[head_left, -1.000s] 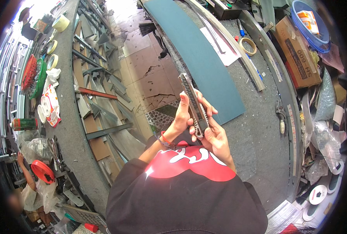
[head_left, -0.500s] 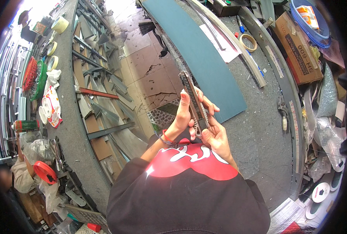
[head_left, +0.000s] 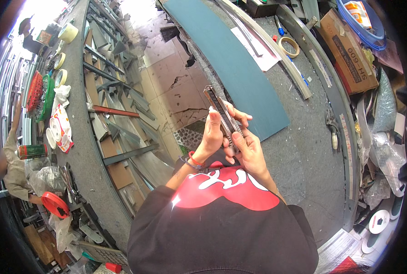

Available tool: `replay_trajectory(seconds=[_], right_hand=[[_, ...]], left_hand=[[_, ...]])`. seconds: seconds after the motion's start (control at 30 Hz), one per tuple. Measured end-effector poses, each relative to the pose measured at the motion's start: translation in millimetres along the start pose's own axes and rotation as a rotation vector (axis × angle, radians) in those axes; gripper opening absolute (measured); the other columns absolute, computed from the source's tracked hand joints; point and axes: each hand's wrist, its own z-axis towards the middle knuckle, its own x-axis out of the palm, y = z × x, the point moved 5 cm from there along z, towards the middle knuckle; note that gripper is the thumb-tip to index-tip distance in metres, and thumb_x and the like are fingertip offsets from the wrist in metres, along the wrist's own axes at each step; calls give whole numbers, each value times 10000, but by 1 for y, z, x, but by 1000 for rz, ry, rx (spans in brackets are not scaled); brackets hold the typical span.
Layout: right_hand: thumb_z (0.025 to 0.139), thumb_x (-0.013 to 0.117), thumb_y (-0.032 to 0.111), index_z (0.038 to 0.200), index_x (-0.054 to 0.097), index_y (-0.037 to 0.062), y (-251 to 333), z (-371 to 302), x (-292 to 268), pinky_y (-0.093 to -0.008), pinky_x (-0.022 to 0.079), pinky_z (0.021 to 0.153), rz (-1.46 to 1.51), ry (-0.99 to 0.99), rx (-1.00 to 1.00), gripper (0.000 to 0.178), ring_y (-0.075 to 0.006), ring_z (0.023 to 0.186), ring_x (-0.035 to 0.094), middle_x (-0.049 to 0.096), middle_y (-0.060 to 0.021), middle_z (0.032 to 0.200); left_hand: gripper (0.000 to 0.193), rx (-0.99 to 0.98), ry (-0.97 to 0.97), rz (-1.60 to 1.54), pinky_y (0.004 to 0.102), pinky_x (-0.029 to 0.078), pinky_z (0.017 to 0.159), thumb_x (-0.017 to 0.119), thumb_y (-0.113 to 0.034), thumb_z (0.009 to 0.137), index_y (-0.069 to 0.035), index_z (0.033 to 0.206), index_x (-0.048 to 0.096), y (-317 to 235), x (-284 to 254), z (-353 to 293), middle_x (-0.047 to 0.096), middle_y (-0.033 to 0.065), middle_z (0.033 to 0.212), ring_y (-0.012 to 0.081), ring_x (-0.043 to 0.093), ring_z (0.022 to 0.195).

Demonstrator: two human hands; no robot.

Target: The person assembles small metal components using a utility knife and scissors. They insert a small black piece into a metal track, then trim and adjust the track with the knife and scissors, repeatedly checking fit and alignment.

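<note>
Both of my hands hold one long, narrow dark piece [head_left: 222, 109] with lighter edges and a ribbed lower end. I cannot make out exactly what it is. It slants up and to the left in front of my chest. My left hand [head_left: 211, 135] cradles it from the left, thumb upright beside it and fingers behind it. My right hand [head_left: 251, 155] pinches its lower part, the thumb lying on its face. The fingertips under the piece are partly hidden.
A long blue-green panel [head_left: 240, 68] lies on the grey worktop [head_left: 299, 178] ahead, with tape [head_left: 289, 47] and pruner-like cutters [head_left: 332, 128] to the right. A rack of metal offcuts [head_left: 116, 114] stands at left. Another person [head_left: 12, 160] is at far left.
The dark piece has tipped further left. My right thumb has moved up onto its face and covers part of the ribbed end. At far left the other person has shifted, one arm raised.
</note>
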Motion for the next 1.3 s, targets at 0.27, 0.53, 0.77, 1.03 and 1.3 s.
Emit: replay_trajectory(seconds=[0.27, 0.53, 0.77, 1.03, 1.3], right_hand=[[914, 491, 180, 1268, 305, -75, 14, -10, 13, -279, 464, 730, -43, 207, -87, 474, -169, 857, 559, 522, -137, 1052], [895, 538, 209, 1099, 454, -46, -2, -8, -5, -256, 475, 701, 41, 97, -131, 338, -143, 753, 576, 587, -99, 914], [893, 543, 192, 1118, 466, -40, -1, -1, -21, -254, 484, 706, -96, -44, -70, 332, -144, 791, 586, 582, -88, 941], [871, 556, 141, 1333, 257, -18, 1, -2, -44, -283, 500, 762, 20, 113, -140, 572, -176, 927, 573, 512, -108, 1072], [879, 552, 239, 1324, 280, -11, 33, -24, -69, -292, 465, 708, -58, -61, -416, 579, -138, 774, 515, 464, -99, 1003]], left_hand=[[569, -53, -52, -209, 480, 453, 830, 284, -649, 846, -87, 869, 368, 1, 1, 4, 554, 162, 704, 267, 588, 737], [606, -193, 112, -117, 469, 451, 824, 322, -702, 793, -102, 869, 367, 14, 7, -1, 591, 213, 751, 364, 596, 895], [630, -153, 153, 117, 259, 457, 533, 303, -646, 846, -39, 949, 438, 18, -1, 4, 588, 156, 895, 178, 553, 704], [714, -447, 342, 296, 220, 465, 530, 216, -644, 857, -51, 1217, 386, 46, -8, 4, 496, 117, 1175, 87, 525, 667], [337, -190, 114, 707, 323, 450, 800, 399, -301, 950, -20, 1085, 527, 40, -33, 3, 600, 113, 992, 206, 584, 894]])
